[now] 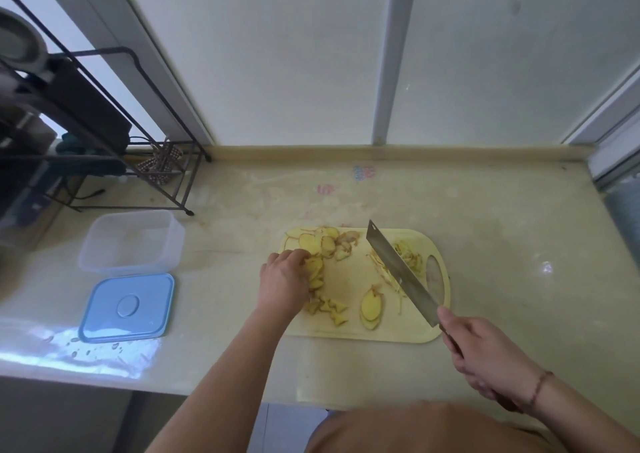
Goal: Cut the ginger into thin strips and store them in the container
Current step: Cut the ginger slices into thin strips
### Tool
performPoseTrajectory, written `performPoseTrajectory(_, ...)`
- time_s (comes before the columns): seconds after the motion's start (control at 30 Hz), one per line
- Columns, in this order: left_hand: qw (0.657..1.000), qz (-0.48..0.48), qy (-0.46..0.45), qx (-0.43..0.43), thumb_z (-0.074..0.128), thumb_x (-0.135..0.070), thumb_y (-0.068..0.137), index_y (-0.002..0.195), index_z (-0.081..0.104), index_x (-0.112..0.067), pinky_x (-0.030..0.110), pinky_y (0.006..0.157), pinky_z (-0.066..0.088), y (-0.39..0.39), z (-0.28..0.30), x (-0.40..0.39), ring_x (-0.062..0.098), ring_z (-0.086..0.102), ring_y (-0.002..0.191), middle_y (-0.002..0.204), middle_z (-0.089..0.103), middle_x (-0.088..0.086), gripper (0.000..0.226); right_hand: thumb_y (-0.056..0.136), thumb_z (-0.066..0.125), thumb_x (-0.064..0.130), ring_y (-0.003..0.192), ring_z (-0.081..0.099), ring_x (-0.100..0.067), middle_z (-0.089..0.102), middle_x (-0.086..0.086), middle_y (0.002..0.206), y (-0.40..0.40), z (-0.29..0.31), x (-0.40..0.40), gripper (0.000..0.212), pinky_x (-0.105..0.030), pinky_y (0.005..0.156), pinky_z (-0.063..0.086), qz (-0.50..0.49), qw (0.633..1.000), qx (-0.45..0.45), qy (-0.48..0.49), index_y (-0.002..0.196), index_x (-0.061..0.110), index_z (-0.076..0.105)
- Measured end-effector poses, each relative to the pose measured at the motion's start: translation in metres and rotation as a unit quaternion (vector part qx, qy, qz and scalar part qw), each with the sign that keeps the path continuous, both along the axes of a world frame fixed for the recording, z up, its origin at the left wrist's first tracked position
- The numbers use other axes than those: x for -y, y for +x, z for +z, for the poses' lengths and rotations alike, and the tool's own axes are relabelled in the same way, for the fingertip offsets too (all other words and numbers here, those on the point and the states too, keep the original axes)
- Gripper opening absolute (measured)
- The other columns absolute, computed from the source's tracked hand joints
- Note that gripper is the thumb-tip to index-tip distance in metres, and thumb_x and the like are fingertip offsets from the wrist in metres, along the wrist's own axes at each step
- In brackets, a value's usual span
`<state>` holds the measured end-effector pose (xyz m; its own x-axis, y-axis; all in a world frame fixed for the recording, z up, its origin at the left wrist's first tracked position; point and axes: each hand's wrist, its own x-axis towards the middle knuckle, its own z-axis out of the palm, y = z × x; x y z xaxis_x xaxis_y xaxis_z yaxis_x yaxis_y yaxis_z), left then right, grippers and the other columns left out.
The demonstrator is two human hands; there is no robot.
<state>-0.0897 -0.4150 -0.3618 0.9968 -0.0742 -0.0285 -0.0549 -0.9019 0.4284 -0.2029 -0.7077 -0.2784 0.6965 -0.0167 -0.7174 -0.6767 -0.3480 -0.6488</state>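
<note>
A pale yellow cutting board lies on the counter with several yellow ginger slices spread over its left and far parts. Thin ginger strips lie on its right side, partly behind the blade. My left hand rests on a pile of slices at the board's left edge, fingers curled over them. My right hand grips the handle of a cleaver, whose blade is raised and slants over the strips. A clear plastic container stands open at the left, holding nothing that I can see.
A blue lid lies in front of the container. A black wire rack with dark items stands at the far left. Frosted window panes close the back of the beige counter. Water drops sit near the front left edge.
</note>
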Motion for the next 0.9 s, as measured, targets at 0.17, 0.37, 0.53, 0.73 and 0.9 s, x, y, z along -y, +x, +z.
performPoseTrajectory(0.17,0.994,-0.007,-0.088,-0.069,0.056,-0.001,0.094,0.109,0.071,-0.015,0.02,0.074,0.045,0.0,0.02,0.009,0.02,0.059,0.09,0.097,0.062,-0.003,0.025,0.093,0.038,0.064,0.038,0.022,-0.014,0.029,-0.001,0.049,0.001,0.001,0.0,0.054,-0.017,0.041,0.021,0.0,1.0,0.0,-0.004,0.07,0.014,0.038)
performPoseTrajectory(0.37,0.926,0.091,-0.316,-0.183,0.068,-0.01,0.093,0.103,0.067,-0.027,0.015,0.056,0.046,-0.036,0.031,0.063,0.008,0.057,0.067,0.083,0.064,-0.005,0.02,0.094,0.037,0.064,0.038,0.022,-0.014,0.029,-0.001,0.049,0.001,0.0,0.001,0.056,-0.019,0.04,0.022,0.003,1.0,0.003,-0.002,0.069,0.014,0.037)
performPoseTrajectory(0.53,0.946,0.095,-0.264,-0.163,0.069,-0.015,0.092,0.106,0.064,-0.022,0.007,0.057,0.041,-0.052,0.016,0.084,0.001,0.054,0.067,0.081,0.063,-0.009,0.017,0.094,0.037,0.064,0.038,0.023,-0.014,0.029,-0.002,0.049,0.0,-0.002,0.002,0.056,-0.02,0.04,0.021,0.01,1.0,0.007,-0.005,0.069,0.014,0.038)
performPoseTrajectory(0.73,0.982,0.012,-0.145,-0.125,0.063,-0.026,0.095,0.115,0.066,-0.014,0.017,0.062,0.049,-0.055,0.012,0.082,0.004,0.058,0.07,0.081,0.062,-0.01,0.023,0.095,0.036,0.064,0.04,0.021,-0.014,0.028,-0.001,0.05,-0.002,-0.004,0.005,0.055,-0.021,0.041,0.02,0.01,1.0,0.001,-0.004,0.07,0.015,0.036)
performPoseTrajectory(0.9,0.98,-0.158,-0.069,-0.094,0.067,-0.041,0.088,0.14,0.05,-0.023,0.034,0.08,0.055,-0.06,0.008,0.066,0.022,0.063,0.098,0.145,0.04,-0.001,0.057,0.093,0.038,0.065,0.039,0.019,-0.013,0.027,-0.001,0.049,-0.005,-0.008,0.003,0.055,-0.02,0.043,0.018,0.008,1.0,-0.003,0.008,0.07,0.015,0.037)
